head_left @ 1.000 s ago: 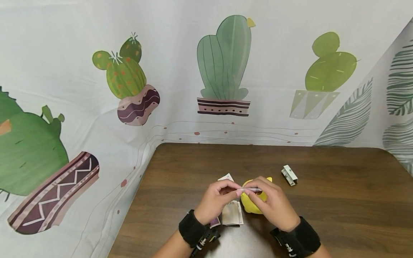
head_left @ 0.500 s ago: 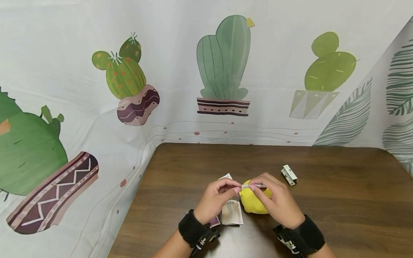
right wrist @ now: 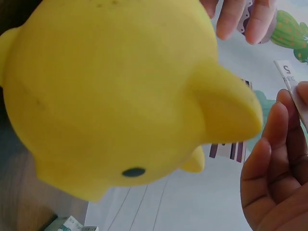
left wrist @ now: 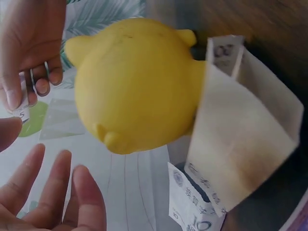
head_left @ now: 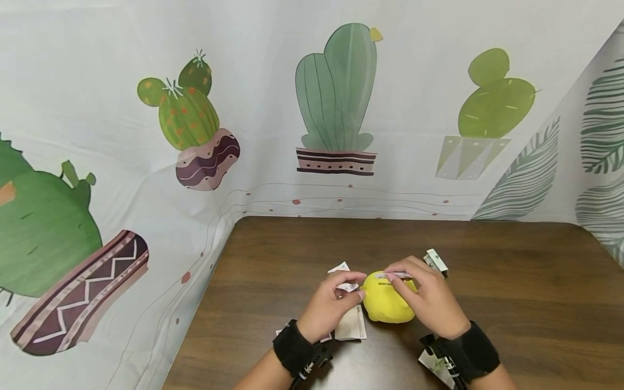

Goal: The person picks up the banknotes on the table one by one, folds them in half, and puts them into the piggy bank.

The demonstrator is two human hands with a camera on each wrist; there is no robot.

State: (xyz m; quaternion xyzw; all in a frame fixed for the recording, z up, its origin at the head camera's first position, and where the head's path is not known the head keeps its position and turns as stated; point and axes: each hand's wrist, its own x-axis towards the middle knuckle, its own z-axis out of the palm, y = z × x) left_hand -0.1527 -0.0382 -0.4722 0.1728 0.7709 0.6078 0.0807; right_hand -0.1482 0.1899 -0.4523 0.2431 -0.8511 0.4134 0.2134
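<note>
A yellow pig-shaped piggy bank [head_left: 387, 306] stands on the table between the hands, with a dark slot in its top. Above that slot, the right hand [head_left: 424, 295] pinches a narrow folded banknote [right wrist: 288, 77] between thumb and fingers; a 5 is printed on its end. Left of the piggy bank is the left hand [head_left: 324, 306], thumb and fingers apart with nothing between them, its fingertips close to the bank's side. In the left wrist view its loosely bent fingers [left wrist: 55, 187] show. Whether it touches the bank, I cannot tell.
A beige folded banknote [left wrist: 240, 130] stands partly unfolded left of the piggy bank, beside a white note [left wrist: 192, 202] marked 10. Another folded note [head_left: 437, 261] lies behind the right hand. A greenish note [head_left: 434, 367] shows partly under the right wrist strap. Cactus-print cloth hangs behind the table.
Both hands were at the folded banknote earlier. The left fingers have let go and spread; the right hand has moved right with the banknote, uncovering the piggy bank's top and slot.
</note>
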